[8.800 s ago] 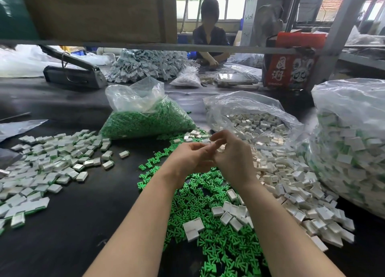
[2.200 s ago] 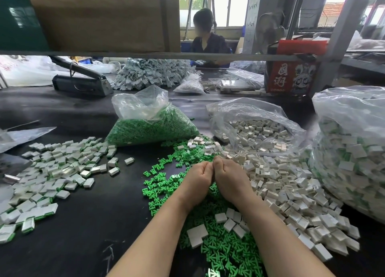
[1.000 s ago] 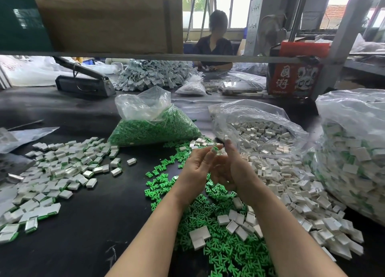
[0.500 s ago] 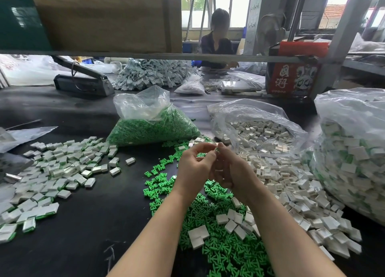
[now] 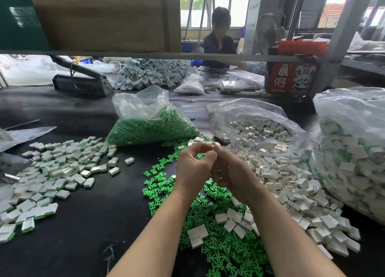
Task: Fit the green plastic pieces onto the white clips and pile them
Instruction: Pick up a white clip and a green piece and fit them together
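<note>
We are pinching a small piece between left hand [image 5: 194, 168] and right hand [image 5: 231, 172]; bags are holding green pieces [image 5: 152, 129], white clips [image 5: 256, 131], and assembled clips [image 5: 352, 162].

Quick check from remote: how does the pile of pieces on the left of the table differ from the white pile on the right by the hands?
The left pile has white clips with green edges showing, so they look assembled; the right pile is plain white clips. The left pile lies thin and spread apart from the loose green pieces; the right pile is heaped thicker and overlaps them. Both lie loose on the black table.
</note>
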A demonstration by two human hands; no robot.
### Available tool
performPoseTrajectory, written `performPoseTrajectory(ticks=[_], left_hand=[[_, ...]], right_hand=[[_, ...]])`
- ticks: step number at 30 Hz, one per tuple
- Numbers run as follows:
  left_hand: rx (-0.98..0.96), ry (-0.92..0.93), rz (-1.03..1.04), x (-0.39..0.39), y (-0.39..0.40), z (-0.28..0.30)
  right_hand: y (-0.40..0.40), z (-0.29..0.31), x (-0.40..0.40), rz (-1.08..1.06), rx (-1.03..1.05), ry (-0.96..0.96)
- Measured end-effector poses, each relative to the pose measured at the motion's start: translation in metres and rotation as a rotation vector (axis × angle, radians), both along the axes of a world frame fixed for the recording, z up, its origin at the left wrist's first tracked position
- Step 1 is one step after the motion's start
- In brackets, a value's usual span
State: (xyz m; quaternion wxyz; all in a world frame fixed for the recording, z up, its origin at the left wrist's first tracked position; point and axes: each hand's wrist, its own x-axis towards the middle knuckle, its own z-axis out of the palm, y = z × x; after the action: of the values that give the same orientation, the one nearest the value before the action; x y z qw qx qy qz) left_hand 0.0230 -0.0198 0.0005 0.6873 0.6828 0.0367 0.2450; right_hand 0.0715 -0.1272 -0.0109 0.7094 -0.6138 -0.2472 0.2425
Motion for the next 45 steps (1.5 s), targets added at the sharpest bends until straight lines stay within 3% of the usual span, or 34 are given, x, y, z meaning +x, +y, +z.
performPoseTrajectory(ticks=[9,22,45], left_hand=[[-0.007,0.035,0.016,0.005,0.001,-0.003],[-0.249,0.03,-0.079,0.01,-0.005,-0.007],[-0.213,0.047,-0.107,0.013,-0.002,-0.012]], right_hand=[[0.002,-0.002,0.0,-0.01,0.046,-0.019],[0.003,-0.003,-0.002,-0.166,0.058,-0.096],[0.004,-0.003,-0.005,-0.189,0.08,-0.093]])
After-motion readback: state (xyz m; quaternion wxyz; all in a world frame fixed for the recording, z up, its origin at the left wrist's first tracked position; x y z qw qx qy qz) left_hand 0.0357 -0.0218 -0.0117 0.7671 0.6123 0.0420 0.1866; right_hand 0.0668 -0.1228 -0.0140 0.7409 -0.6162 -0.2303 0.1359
